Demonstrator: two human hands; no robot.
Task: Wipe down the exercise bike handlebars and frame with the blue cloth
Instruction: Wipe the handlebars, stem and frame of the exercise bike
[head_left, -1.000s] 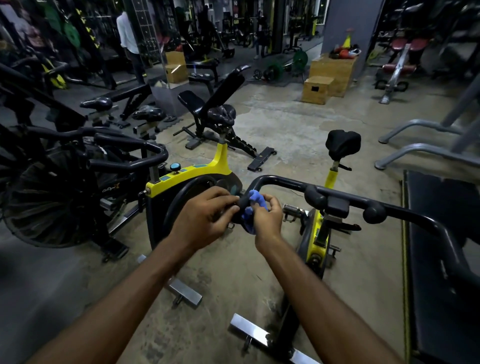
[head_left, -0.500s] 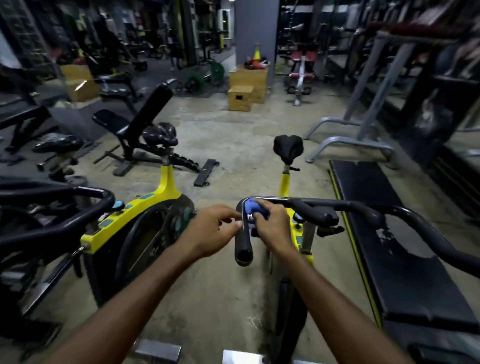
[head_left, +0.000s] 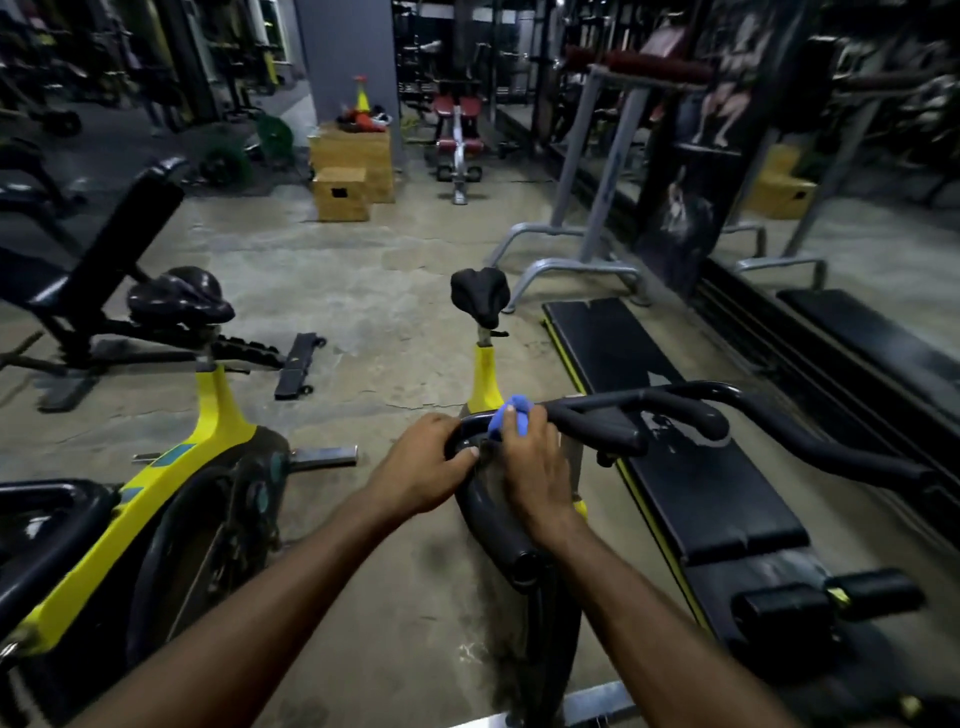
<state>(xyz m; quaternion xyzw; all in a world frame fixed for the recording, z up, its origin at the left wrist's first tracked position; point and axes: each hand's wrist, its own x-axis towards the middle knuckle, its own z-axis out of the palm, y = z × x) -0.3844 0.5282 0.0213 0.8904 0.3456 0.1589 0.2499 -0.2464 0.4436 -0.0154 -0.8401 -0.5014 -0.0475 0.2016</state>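
Cloth: blue cloth (head_left: 511, 417) is bunched small on the near bend of the handlebars (head_left: 491, 525), dead centre in my feed. It pokes out at 12 o'clock of the right hand (head_left: 535, 467).
Right hand: fingers are curled over the cloth and clamp it onto the bar. The palm lies along the grip toward 6 o'clock.
Left side: the left hand (head_left: 421, 467) sits at 9 o'clock of the right. Its fingers and thumb are wrapped round the same bend, and I see no cloth in it.
Change: a second ago both hands were fussing with the cloth at the bar. Half a second ago the left was pinched just beside the bar, and now it has closed on it. The view has also swung square onto this bike.
Meaning: I read the cloth-arranging as done and the wiping as begun, with the left bracing and the right rubbing.
Progress: early, I'd say. The long bar running off to 3 o'clock and the yellow frame (head_left: 485, 376) at 12 o'clock, under the saddle (head_left: 480, 299), look still to be done.
Next: probably a drag down the grip toward 6 o'clock.
Risk: a wad this small covers little of the bar and could slip out from under the fingers.
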